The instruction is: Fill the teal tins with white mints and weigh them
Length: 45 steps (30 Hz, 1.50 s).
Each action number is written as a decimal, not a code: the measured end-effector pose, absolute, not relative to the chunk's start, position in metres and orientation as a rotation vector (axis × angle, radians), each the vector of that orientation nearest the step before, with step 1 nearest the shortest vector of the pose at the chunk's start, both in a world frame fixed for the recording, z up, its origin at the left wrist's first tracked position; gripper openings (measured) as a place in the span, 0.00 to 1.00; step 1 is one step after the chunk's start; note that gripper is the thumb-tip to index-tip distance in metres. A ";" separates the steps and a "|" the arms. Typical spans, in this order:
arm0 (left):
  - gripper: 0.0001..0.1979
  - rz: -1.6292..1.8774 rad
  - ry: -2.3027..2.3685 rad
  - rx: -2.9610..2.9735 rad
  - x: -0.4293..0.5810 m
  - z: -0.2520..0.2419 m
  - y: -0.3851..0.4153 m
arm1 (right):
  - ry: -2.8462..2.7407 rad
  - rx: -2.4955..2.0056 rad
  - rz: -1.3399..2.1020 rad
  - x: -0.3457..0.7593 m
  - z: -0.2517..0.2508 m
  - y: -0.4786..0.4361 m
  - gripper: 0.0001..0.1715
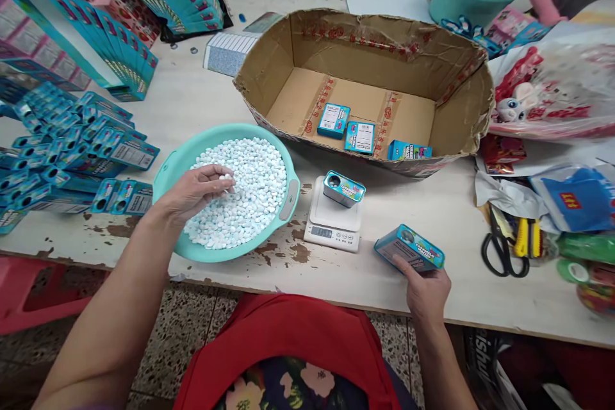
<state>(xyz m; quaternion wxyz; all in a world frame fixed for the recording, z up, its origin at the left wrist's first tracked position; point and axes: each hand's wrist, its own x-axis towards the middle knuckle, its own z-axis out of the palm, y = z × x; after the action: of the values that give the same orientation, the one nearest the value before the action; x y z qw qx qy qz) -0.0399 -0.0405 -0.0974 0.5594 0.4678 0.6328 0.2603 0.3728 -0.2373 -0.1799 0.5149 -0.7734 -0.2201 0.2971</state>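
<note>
Over a mint-green basin (291,195) of small white candies (254,186), my left hand (199,189) is closed, with a few candies pinched at its fingertips. My right hand (429,285) grips a blue candy tin (410,248), tilted a little above the table's front edge. Between the hands sits a white digital scale (331,238) with lit digits, hard to read. Another blue tin (344,189) rests on its platform, a round opening in its top.
Behind the scale stands a cut-down cardboard box (365,45) holding 3 blue tins (360,137). Many blue tins (62,160) are heaped at left. At right lie black-handled scissors (502,250), a yellow cutter (528,237) and plastic bags (567,90). A turquoise bucket (444,0) stands behind.
</note>
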 end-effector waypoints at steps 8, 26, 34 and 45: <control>0.07 0.196 1.224 1.824 0.062 -0.056 -0.016 | -0.585 -1.844 0.747 0.372 -0.187 -0.233 0.32; 0.11 0.291 0.914 2.461 0.147 -0.052 -0.020 | -0.526 -1.842 0.756 0.374 -0.176 -0.232 0.33; 0.12 -0.059 1.703 2.206 0.035 -0.076 -0.019 | -0.550 -1.849 0.693 0.378 -0.181 -0.236 0.32; 0.14 0.231 1.625 1.693 -0.021 -0.102 -0.037 | -0.583 -1.830 0.707 0.371 -0.181 -0.231 0.32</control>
<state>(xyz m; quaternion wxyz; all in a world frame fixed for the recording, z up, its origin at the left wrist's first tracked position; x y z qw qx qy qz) -0.0208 -0.0370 -0.1024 0.3818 0.6636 0.6370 0.0904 0.3713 -0.2308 -0.1810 0.5205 -0.7635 -0.2431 0.2951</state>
